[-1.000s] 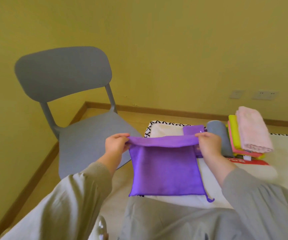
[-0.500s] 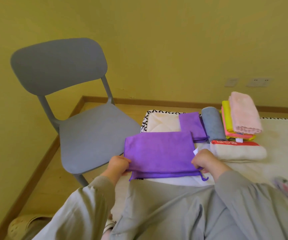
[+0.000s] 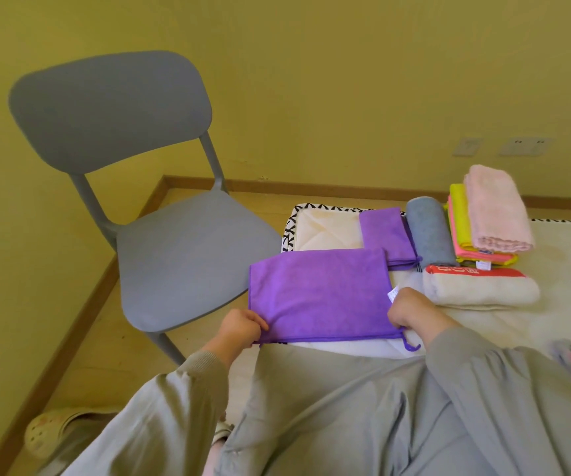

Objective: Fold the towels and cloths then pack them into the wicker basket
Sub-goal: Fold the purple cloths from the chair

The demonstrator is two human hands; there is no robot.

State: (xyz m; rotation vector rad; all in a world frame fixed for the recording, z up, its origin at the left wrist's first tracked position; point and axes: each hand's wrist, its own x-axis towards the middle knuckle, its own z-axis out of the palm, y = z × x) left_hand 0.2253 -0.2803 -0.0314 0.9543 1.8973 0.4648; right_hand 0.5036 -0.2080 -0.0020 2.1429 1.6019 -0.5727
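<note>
- Purple cloth (image 3: 318,297): folded to a flat rectangle and lying on the near left corner of a cream quilted mat (image 3: 325,228). Its left part overhangs the mat's edge. A white label (image 3: 393,294) shows at its right edge, and a purple loop (image 3: 411,345) hangs off the near right corner.
- Left hand (image 3: 239,326): grip closed on the cloth's near left corner, with the fingers curled over the edge.
- Right hand (image 3: 411,309): grip closed on the cloth's right edge, just beside the label, knuckles up.
- Small purple cloth (image 3: 385,235): folded and lying on the mat, just beyond the first cloth's far right corner.
- Grey towel (image 3: 430,231): rolled and lying along the right side of the small purple cloth.
- Stack to the right of the grey towel: a pink towel (image 3: 497,211) on top, over a yellow cloth (image 3: 460,214) and a coral cloth (image 3: 483,259).
- Cream towel (image 3: 479,290): folded, with a red band along its far edge. It lies in front of the stack and to the right of the right hand.
- Grey chair (image 3: 181,255): stands on the wooden floor to the left of the mat, its seat close to the purple cloth.
- Beige sandal (image 3: 53,434): on the floor at lower left.
- Wall sockets (image 3: 524,146): on the yellow wall above the stack.
- Grey sleeves and trousers fill the foreground.
</note>
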